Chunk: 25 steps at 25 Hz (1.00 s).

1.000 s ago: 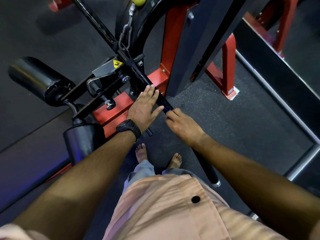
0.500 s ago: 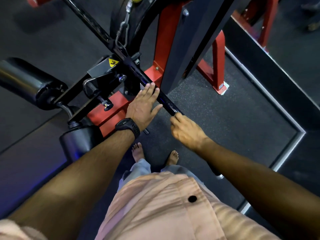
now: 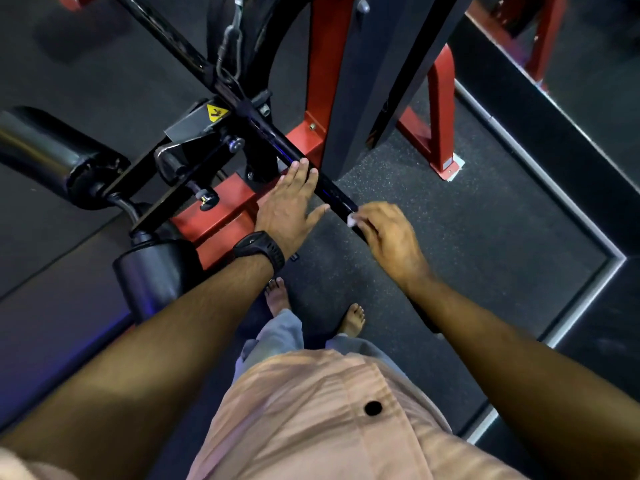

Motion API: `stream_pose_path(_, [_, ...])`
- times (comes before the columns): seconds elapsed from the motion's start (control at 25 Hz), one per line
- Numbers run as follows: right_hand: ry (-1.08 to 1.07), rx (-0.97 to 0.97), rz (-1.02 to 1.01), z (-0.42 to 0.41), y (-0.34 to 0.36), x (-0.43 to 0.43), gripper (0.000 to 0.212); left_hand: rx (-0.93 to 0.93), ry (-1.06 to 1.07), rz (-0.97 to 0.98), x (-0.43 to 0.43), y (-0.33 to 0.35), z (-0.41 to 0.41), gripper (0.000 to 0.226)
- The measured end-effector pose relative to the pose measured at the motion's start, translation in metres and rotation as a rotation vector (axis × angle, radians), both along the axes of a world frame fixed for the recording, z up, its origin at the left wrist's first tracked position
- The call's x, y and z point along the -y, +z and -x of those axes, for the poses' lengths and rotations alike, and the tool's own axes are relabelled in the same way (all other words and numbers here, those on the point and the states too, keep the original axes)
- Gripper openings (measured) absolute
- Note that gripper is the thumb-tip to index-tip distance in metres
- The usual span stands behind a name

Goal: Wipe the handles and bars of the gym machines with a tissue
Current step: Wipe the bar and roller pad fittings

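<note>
A long black bar (image 3: 332, 192) hangs from a chain (image 3: 230, 46) and runs diagonally from the upper left down toward me. My left hand (image 3: 289, 206), with a black watch on the wrist, lies flat with straight fingers touching the bar. Lower on the bar, my right hand (image 3: 388, 233) curls round it with a white tissue (image 3: 352, 220) pinched against the metal; only a small corner of the tissue shows. The bar's lower end is hidden behind my right forearm.
A red and black machine frame (image 3: 327, 81) stands just behind the bar. Black padded rollers (image 3: 45, 147) and a seat pad (image 3: 152, 275) sit at the left. My bare feet (image 3: 353, 318) stand on dark rubber flooring. A raised ledge with a grey edge (image 3: 571, 216) runs along the right.
My right hand has slid a little down the bar toward me, and a corner of the white tissue now shows. My left hand stays flat on the bar.
</note>
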State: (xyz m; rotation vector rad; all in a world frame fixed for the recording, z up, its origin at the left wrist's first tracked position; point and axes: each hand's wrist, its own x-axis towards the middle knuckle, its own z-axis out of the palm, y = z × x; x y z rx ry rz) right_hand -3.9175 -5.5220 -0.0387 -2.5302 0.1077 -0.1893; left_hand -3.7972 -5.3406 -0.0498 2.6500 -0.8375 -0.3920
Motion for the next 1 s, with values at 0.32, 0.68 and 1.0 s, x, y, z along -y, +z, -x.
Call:
stream_pose_path(0.32, [-0.233,-0.295,-0.421,-0.019,0.0,0.012,0.014,-0.022,0.068,0.0,0.012,0.004,0.018,0.073])
stream_pose_path(0.68, [-0.227,-0.554,-1.036,-0.031,0.001,0.013,0.012,-0.065,0.148,0.094,0.01,-0.003,0.039,0.065])
stream_pose_path(1.0, [-0.152,-0.379,-0.923,-0.005,-0.014,0.03,0.014,-0.043,0.157,0.046,0.015,0.007,0.045,0.063])
